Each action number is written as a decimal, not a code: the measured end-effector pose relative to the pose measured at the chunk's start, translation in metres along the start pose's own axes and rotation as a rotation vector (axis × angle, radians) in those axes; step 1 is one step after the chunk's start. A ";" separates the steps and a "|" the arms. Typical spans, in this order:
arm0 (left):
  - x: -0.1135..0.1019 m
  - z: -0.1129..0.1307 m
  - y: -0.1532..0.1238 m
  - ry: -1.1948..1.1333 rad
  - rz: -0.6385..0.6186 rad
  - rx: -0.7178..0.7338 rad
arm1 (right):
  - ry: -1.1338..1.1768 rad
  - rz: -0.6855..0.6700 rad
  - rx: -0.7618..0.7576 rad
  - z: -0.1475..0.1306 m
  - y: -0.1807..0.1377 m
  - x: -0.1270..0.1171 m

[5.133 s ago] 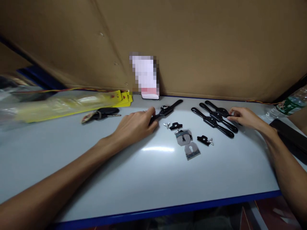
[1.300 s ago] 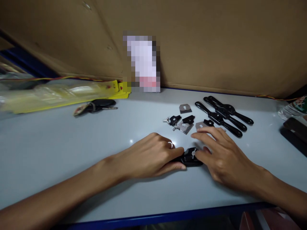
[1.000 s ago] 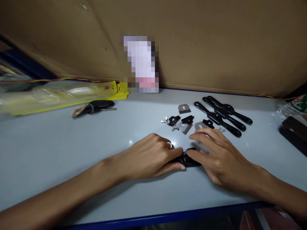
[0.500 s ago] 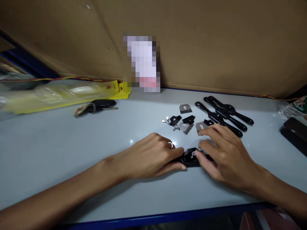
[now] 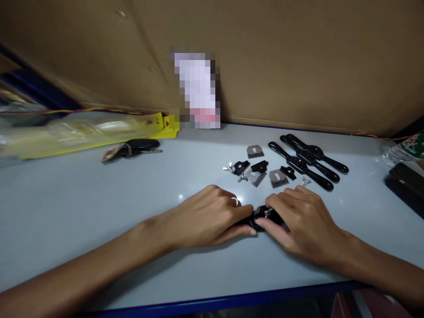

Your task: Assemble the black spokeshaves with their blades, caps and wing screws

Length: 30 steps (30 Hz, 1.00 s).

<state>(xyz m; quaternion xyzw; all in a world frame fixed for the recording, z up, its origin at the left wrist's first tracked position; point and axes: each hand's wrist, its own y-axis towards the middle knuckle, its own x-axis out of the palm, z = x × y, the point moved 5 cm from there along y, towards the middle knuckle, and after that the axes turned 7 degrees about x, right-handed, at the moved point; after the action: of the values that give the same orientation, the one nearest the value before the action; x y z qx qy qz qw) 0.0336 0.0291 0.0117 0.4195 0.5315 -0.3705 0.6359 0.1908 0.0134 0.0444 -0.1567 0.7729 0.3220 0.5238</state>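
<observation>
A black spokeshave (image 5: 260, 220) lies near the front of the table, with a small silver wing screw (image 5: 267, 213) on its middle. My left hand (image 5: 213, 216) is closed round its left handle, hiding that end. Over the right part curls my right hand (image 5: 304, 218), thumb and forefinger on either side of the wing screw. Its palm hides the right handle. Just beyond my hands lie steel blades (image 5: 278, 178), black cap pieces (image 5: 289, 172) and wing screws (image 5: 306, 181). Three more black spokeshave bodies (image 5: 306, 155) rest together behind my right hand.
Yellow plastic packaging (image 5: 89, 132) and a key with a black fob (image 5: 143, 144) are at the left. A blurred-out item (image 5: 198, 90) leans on the cardboard wall (image 5: 298, 66). At the right edge are a black phone-like object (image 5: 406, 185) and a clear bottle (image 5: 404, 149).
My right hand has moved left and down onto the spokeshave, its fingers curling inward. The wing screw beside the spokeshave bodies now shows. My left hand keeps its hold.
</observation>
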 end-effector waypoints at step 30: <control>-0.012 -0.008 0.002 -0.377 -0.009 -0.126 | 0.205 0.252 0.163 0.039 0.013 -0.022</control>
<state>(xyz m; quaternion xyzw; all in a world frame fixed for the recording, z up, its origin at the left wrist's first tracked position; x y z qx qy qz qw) 0.0303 0.0371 0.0234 0.2997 0.4271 -0.4113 0.7474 0.2196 0.0469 0.0598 -0.0477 0.8593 0.3037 0.4087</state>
